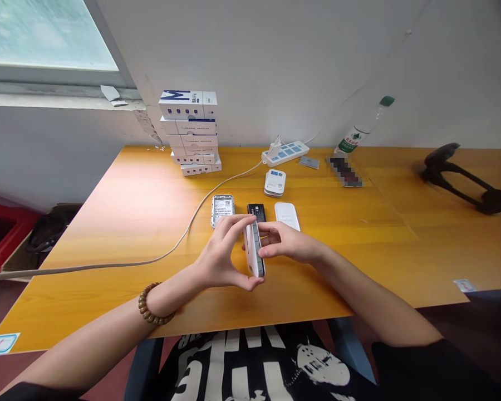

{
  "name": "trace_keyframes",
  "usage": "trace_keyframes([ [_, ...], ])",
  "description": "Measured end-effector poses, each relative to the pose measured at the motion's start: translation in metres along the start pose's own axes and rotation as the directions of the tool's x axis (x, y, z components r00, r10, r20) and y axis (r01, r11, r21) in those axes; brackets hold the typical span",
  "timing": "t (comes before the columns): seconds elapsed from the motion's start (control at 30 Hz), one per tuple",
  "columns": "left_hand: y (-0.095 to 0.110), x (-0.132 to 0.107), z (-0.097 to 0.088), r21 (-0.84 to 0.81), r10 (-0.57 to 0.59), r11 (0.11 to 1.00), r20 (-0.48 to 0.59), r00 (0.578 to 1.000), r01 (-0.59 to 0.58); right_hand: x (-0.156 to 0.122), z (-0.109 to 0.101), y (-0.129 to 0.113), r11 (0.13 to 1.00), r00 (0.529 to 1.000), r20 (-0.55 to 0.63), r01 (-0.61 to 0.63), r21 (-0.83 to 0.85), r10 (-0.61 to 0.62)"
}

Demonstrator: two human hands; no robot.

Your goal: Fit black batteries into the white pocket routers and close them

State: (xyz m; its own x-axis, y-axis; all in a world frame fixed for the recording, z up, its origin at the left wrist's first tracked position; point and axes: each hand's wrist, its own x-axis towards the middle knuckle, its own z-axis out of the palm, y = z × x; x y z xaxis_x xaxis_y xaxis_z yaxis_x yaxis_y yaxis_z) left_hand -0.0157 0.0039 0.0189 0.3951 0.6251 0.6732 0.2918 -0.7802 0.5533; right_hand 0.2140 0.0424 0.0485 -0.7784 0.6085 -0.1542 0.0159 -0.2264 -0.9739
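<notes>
A white pocket-sized electronic device (pixel 251 253) is held on its edge above the table, its narrow grey-green side turned towards me. My left hand (pixel 219 253) spans it, fingertips at the top end and thumb at the bottom. On the other side my right hand (pixel 290 240) grips the device with bent fingers and thumb. Just beyond my hands lie a similar device with a labelled inside (pixel 222 205), a black battery (pixel 256 211) and a white cover (pixel 287 214). My fingers partly hide the labelled device and the battery.
Stacked white boxes (pixel 194 142) stand at the back left. A cable (pixel 179 245) crosses the table from a power strip (pixel 288 154). Behind the battery are stacked white devices (pixel 274 182). Further right are a bottle (pixel 354 136), a blurred phone (pixel 345 171) and a black stand (pixel 467 178).
</notes>
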Motion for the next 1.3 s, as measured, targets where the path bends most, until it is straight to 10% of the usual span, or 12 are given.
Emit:
trace_keyframes([
  [0.83, -0.002, -0.009, 0.011, -0.189, -0.009, 0.982, 0.043, 0.999, 0.016, -0.002, -0.004, 0.005, 0.936, 0.948, 0.197, -0.287, 0.203, 0.248],
  [1.1, -0.011, -0.006, 0.004, -0.462, -0.076, 0.884, 0.000, 0.997, 0.068, -0.003, -0.008, 0.001, 0.943, 0.971, 0.074, -0.239, 0.230, 0.228],
  [1.3, -0.013, -0.011, 0.002, -0.474, -0.137, 0.860, 0.146, 0.980, 0.191, -0.005, -0.045, -0.018, 0.991, 0.907, -0.409, -0.130, -0.040, 0.103],
])
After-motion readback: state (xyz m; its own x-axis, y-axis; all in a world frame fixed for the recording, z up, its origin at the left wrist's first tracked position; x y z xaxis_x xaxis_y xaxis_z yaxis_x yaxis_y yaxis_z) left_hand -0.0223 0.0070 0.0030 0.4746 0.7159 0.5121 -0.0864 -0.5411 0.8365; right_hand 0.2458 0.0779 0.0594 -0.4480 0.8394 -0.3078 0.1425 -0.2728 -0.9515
